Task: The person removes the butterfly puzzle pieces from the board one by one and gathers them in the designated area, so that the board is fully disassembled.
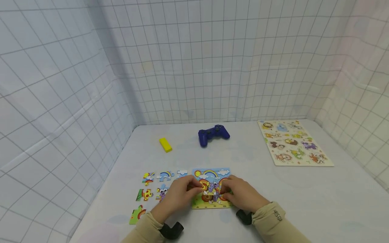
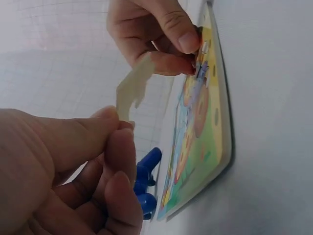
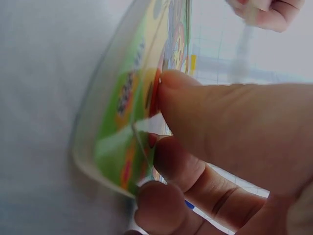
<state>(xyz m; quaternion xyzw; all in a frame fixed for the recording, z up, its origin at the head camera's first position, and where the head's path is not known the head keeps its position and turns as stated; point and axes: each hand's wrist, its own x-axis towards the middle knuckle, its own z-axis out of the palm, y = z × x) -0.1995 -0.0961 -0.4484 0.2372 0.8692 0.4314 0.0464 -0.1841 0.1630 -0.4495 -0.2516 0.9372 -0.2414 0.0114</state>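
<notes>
My left hand (image 2: 73, 166) pinches a jigsaw puzzle piece (image 2: 133, 88) between thumb and fingers, its pale edge and back facing that wrist camera. The piece is held up off the table, left of a small picture puzzle board (image 1: 209, 205). The board shows a sun, a rainbow and cartoon figures. At its right side, my right hand (image 1: 243, 194) has thumb and fingertips on the picture, pinching a reddish puzzle piece (image 3: 154, 93) at the surface. The fingers cover most of that piece. Loose puzzle pieces (image 1: 144, 194) lie in rows left of the board, partly behind my left hand.
A dark blue game controller (image 1: 213, 133) lies behind the board, with a yellow block (image 1: 165, 144) to its left. A cream animal puzzle board (image 1: 296, 143) rests at the back right. Gridded white cloth (image 1: 225, 67) walls enclose the white table.
</notes>
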